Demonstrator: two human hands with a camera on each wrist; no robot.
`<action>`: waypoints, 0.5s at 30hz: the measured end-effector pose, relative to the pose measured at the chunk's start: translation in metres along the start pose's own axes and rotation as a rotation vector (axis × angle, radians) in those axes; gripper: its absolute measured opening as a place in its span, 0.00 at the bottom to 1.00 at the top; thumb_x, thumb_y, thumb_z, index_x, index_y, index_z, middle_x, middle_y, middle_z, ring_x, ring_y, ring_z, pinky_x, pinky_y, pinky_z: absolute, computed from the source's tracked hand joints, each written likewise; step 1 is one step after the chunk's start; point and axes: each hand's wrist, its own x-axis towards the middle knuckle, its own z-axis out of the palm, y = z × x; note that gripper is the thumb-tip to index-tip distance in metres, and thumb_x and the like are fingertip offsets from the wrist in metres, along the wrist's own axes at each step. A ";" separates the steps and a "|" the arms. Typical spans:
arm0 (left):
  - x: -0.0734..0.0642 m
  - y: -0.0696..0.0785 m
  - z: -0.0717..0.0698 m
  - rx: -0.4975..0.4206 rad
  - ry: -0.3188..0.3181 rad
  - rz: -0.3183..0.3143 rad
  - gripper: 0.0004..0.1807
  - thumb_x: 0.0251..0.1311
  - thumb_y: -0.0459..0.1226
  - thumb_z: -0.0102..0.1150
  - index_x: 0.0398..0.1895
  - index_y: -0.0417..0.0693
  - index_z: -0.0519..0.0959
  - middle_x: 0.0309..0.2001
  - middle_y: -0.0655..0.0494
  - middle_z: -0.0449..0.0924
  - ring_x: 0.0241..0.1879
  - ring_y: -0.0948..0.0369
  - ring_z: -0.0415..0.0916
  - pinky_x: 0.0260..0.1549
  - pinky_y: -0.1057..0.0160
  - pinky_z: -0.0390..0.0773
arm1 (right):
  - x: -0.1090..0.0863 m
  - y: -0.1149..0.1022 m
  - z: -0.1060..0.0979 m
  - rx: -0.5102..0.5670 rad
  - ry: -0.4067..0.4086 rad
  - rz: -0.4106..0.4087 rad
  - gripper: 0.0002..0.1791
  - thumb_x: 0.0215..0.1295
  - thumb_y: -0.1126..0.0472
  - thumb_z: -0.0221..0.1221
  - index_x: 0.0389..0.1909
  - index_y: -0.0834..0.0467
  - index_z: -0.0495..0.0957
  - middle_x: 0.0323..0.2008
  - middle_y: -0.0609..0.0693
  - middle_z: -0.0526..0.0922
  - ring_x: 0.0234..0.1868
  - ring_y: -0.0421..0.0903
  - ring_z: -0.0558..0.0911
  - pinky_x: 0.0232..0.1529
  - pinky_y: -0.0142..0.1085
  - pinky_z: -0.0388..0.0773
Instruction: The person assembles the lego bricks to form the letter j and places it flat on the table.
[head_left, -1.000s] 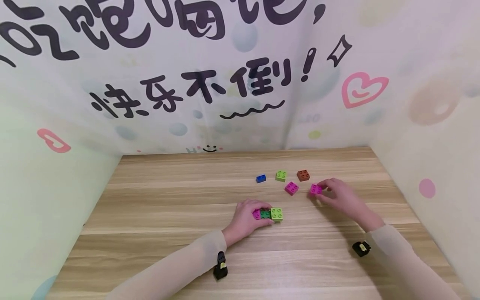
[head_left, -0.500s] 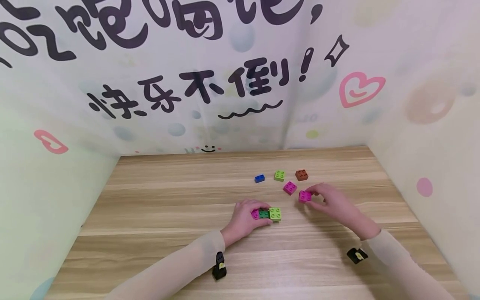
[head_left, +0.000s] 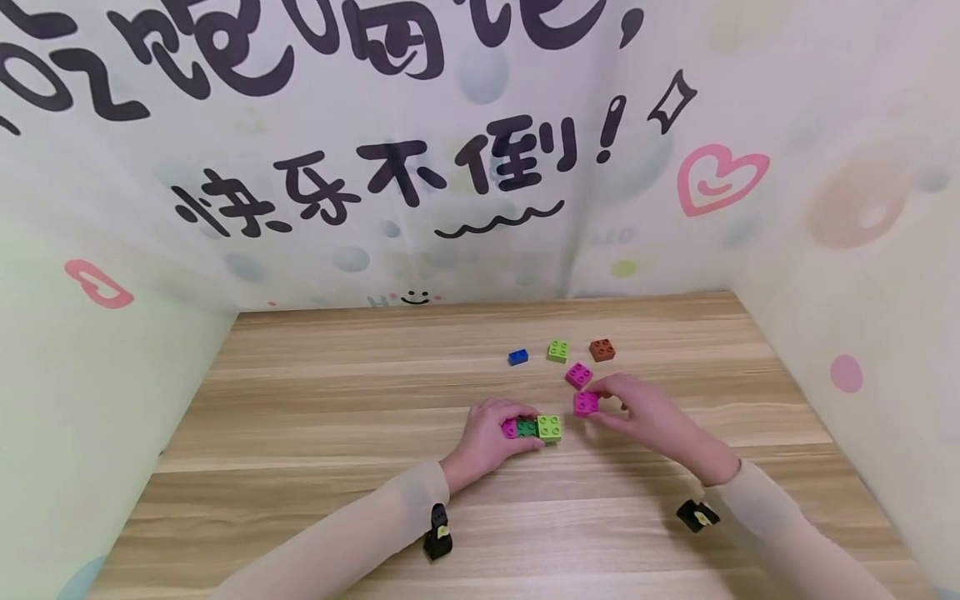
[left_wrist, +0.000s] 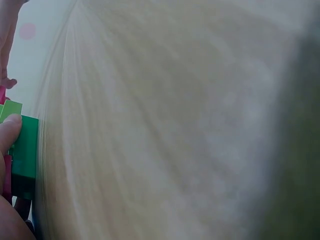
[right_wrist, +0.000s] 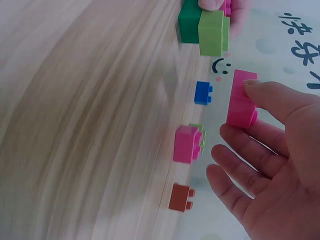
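Observation:
My left hand [head_left: 487, 437] grips a small stack of building bricks. Its green brick [left_wrist: 26, 155] carries a lime brick [head_left: 550, 427] at the right end and a pink brick [head_left: 510, 428] at the left, partly covered by the fingers. In the head view, my right hand [head_left: 648, 421] is just right of the stack, pinching a separate pink brick [right_wrist: 242, 100] between thumb and fingertips. The right wrist view shows that brick raised off the table, with a gap between it and the stack. Only part of the left hand shows in the left wrist view.
Loose bricks lie on the wooden table [head_left: 337, 375] behind the hands: a blue one [head_left: 518, 357], a lime one [head_left: 557, 351], a brown one [head_left: 602, 349] and a pink one [head_left: 579, 375]. A printed cloth wall [head_left: 487, 267] rises along the back edge.
My right hand has carried its pink brick left and nearer, past the loose pink brick and close to the stack. The left hand and its stack have stayed in place.

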 end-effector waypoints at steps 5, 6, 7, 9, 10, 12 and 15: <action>0.000 -0.001 0.000 0.007 -0.002 0.007 0.24 0.56 0.49 0.78 0.55 0.55 0.86 0.56 0.59 0.86 0.56 0.56 0.76 0.63 0.46 0.62 | 0.004 -0.007 0.005 0.000 -0.002 -0.034 0.15 0.68 0.60 0.70 0.53 0.58 0.83 0.48 0.48 0.87 0.51 0.53 0.85 0.49 0.49 0.84; 0.000 -0.001 0.000 0.009 -0.002 0.008 0.24 0.56 0.49 0.78 0.55 0.55 0.86 0.56 0.59 0.86 0.56 0.56 0.76 0.63 0.46 0.62 | 0.005 -0.008 0.006 0.002 -0.002 -0.044 0.15 0.67 0.60 0.70 0.53 0.58 0.83 0.48 0.48 0.87 0.51 0.53 0.85 0.50 0.49 0.84; 0.000 -0.001 0.000 0.011 -0.001 0.009 0.24 0.56 0.49 0.78 0.55 0.55 0.86 0.56 0.59 0.86 0.56 0.57 0.76 0.63 0.46 0.62 | 0.005 -0.010 0.006 0.003 -0.004 -0.053 0.16 0.67 0.60 0.70 0.54 0.58 0.83 0.48 0.48 0.87 0.51 0.53 0.85 0.51 0.49 0.83; 0.000 -0.001 0.000 0.014 0.000 0.011 0.24 0.56 0.49 0.78 0.56 0.55 0.86 0.56 0.59 0.86 0.56 0.57 0.76 0.63 0.46 0.63 | 0.007 -0.013 0.008 0.008 -0.009 -0.064 0.16 0.67 0.61 0.70 0.54 0.58 0.83 0.48 0.48 0.87 0.51 0.53 0.85 0.51 0.50 0.84; 0.000 -0.001 0.000 0.016 0.001 0.012 0.24 0.56 0.49 0.78 0.56 0.55 0.86 0.56 0.59 0.86 0.56 0.57 0.76 0.63 0.46 0.63 | 0.007 -0.014 0.008 0.010 -0.012 -0.068 0.16 0.67 0.61 0.70 0.54 0.58 0.83 0.48 0.48 0.87 0.51 0.53 0.85 0.51 0.50 0.84; 0.000 -0.001 0.000 0.019 0.003 0.016 0.24 0.56 0.49 0.78 0.55 0.55 0.86 0.56 0.59 0.86 0.56 0.57 0.76 0.63 0.46 0.63 | 0.009 -0.016 0.010 0.019 -0.021 -0.075 0.16 0.67 0.60 0.70 0.54 0.56 0.83 0.48 0.47 0.87 0.51 0.52 0.85 0.51 0.50 0.84; 0.000 -0.001 0.000 0.019 0.005 0.020 0.24 0.56 0.49 0.79 0.55 0.55 0.87 0.56 0.59 0.86 0.56 0.57 0.76 0.62 0.46 0.63 | 0.010 -0.018 0.013 0.036 -0.030 -0.083 0.15 0.67 0.61 0.70 0.53 0.55 0.83 0.49 0.46 0.87 0.52 0.50 0.85 0.52 0.50 0.84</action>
